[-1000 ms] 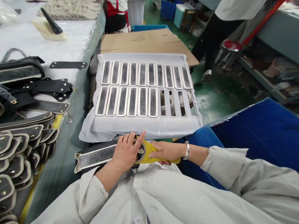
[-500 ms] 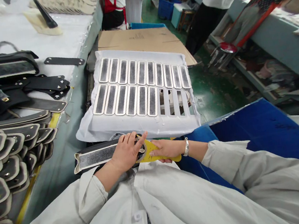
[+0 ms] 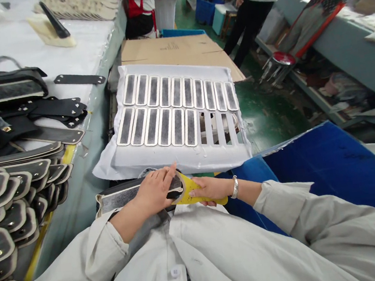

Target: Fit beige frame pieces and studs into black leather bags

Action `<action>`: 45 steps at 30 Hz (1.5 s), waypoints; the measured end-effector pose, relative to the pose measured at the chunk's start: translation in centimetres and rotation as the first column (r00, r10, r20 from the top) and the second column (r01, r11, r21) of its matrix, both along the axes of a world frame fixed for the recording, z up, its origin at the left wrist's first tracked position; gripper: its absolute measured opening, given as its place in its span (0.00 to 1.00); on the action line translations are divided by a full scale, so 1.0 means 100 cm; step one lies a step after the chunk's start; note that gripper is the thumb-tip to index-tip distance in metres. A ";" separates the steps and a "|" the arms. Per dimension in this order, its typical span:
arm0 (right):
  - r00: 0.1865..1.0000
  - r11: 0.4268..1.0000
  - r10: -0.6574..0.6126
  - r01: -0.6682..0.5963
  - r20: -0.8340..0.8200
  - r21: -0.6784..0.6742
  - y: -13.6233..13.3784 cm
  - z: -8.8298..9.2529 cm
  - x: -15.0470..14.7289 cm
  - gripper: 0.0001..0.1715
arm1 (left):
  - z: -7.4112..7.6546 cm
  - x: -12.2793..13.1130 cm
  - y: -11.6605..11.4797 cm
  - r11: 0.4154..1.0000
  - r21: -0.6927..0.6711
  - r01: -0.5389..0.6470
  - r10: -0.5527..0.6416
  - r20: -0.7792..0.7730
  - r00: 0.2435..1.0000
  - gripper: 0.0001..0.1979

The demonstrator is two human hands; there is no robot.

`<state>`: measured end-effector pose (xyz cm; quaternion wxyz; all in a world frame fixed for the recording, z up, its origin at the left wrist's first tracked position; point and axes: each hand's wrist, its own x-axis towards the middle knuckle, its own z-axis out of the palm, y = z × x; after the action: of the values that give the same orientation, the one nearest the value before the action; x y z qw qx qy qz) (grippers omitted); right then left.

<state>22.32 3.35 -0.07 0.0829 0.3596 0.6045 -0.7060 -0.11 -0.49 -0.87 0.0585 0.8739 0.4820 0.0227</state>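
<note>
Low in front of me lies a long black bag (image 3: 119, 197) with a grey panel edged in pale trim. My left hand (image 3: 155, 188) grips it near its right end, fingers close together over the top. My right hand (image 3: 211, 189) is closed around a flat yellow tool (image 3: 190, 187) with a concave end, which meets the bag's right end beside my left fingers. Just beyond, a white sheet (image 3: 176, 156) carries two rows of grey rectangular panels (image 3: 163, 127) with pale borders. At the right of its lower row are open slots.
To my left, a table (image 3: 93, 51) holds stacked grey strap pieces (image 3: 13, 211), black straps (image 3: 59, 109) and another black bag (image 3: 1, 87). Cardboard (image 3: 176, 52) lies behind the sheet. Blue board (image 3: 326, 173) stands to the right. Several people are farther off, near a red stool (image 3: 283, 58).
My left hand has slid slightly left and down on the bag, and more of its right end shows. My right hand and the yellow tool stay nearly in place. A person behind shifted.
</note>
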 end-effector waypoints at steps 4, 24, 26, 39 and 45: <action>0.998 0.999 -0.035 0.036 0.050 -0.004 -0.002 -0.001 0.001 0.15 | 0.000 0.002 0.002 0.994 -0.011 -0.112 0.112 -0.025 0.993 0.37; 0.967 0.963 -0.246 0.251 0.061 -0.102 -0.024 -0.001 -0.013 0.15 | -0.011 -0.007 -0.005 0.999 0.028 -0.017 0.015 0.074 0.997 0.53; 0.969 0.962 -0.240 0.246 0.066 -0.118 -0.022 -0.001 -0.013 0.14 | -0.012 -0.008 -0.005 1.000 0.027 0.004 -0.006 0.082 0.997 0.56; 0.970 0.961 -0.228 0.238 0.084 -0.139 -0.017 0.000 -0.019 0.09 | -0.015 -0.009 -0.003 1.000 0.022 0.009 -0.011 0.099 0.995 0.55; 0.954 0.953 -0.299 0.300 0.040 -0.046 -0.023 -0.001 -0.031 0.07 | -0.017 -0.011 -0.003 0.999 0.049 0.011 -0.017 0.132 0.991 0.55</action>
<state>19.17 1.01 -0.17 -0.0060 0.4563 0.5231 -0.7198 -1.19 -0.81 -2.55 0.0691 0.8751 0.4701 0.0917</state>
